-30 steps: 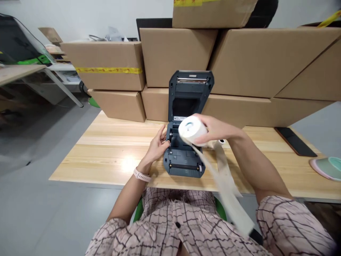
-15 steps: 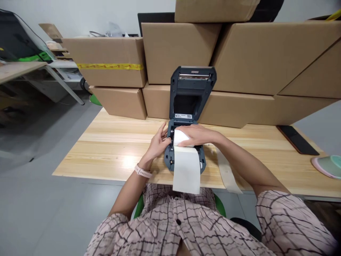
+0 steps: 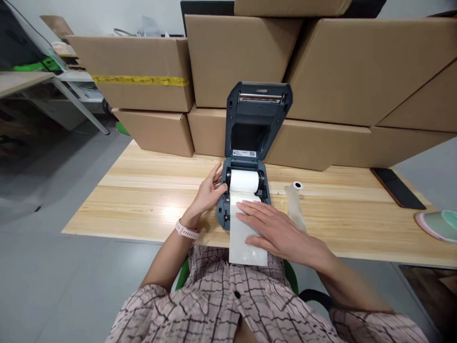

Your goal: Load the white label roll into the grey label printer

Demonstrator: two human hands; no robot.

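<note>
A dark grey label printer (image 3: pixel 223 209) stands on the wooden table with its lid (image 3: pixel 257 116) raised. Inside it sits a white label roll (image 3: pixel 244 180) between two black holders. The label strip (image 3: pixel 240 247) runs from the roll toward me and hangs past the table's front edge. My left hand (image 3: pixel 209 193) rests against the printer's left side, fingers apart, thumb on the rim. Flat over the strip lies my right hand (image 3: pixel 273 228), its fingers stretched out to the left. It hides part of the printer's right front.
Cardboard boxes (image 3: pixel 243 59) are stacked along the back of the table (image 3: pixel 117 200). Right of the printer lies a small roll (image 3: pixel 297 186) with a loose strip (image 3: pixel 294 205). Farther right are a dark phone (image 3: pixel 398 188) and a pale green and pink object (image 3: pixel 437 225).
My right hand has moved off the label roll, toward me and onto the strip. The roll now shows fully. My left hand stays at the printer's side.
</note>
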